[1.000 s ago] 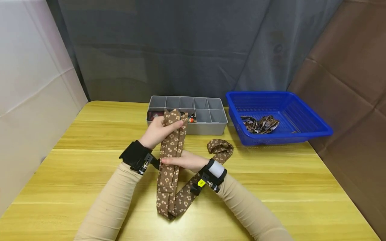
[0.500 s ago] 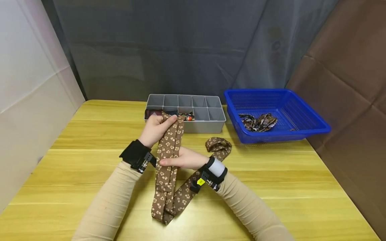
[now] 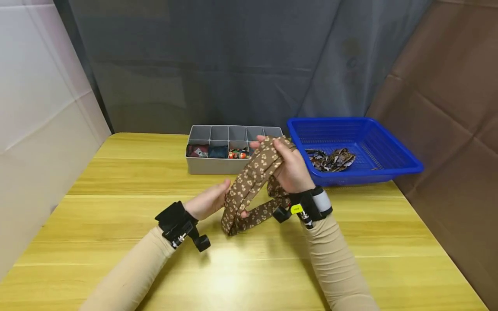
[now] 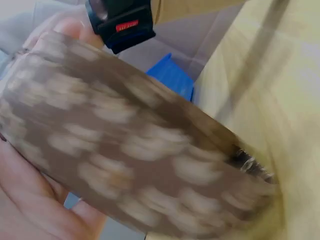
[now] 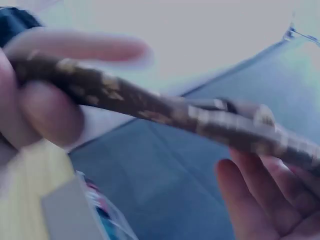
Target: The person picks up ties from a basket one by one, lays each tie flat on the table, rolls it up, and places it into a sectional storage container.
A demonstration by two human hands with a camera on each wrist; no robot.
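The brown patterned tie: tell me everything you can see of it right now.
The brown tie looks like woven cloth, dark brown with a repeated cream flower-like print. It is doubled over into a long band slanting from low left to high right. The right hand grips its raised upper end; the left hand holds the lower fold just above the yellow table. A looser length hangs beneath, behind the right wrist.

You see: brown flower-printed cloth necktie (image 3: 249, 183), matt weave | yellow wooden bench (image 3: 116, 181), glossy | blue plastic mesh basket (image 3: 389, 151), smooth | grey plastic divided tray (image 3: 210, 165), matt
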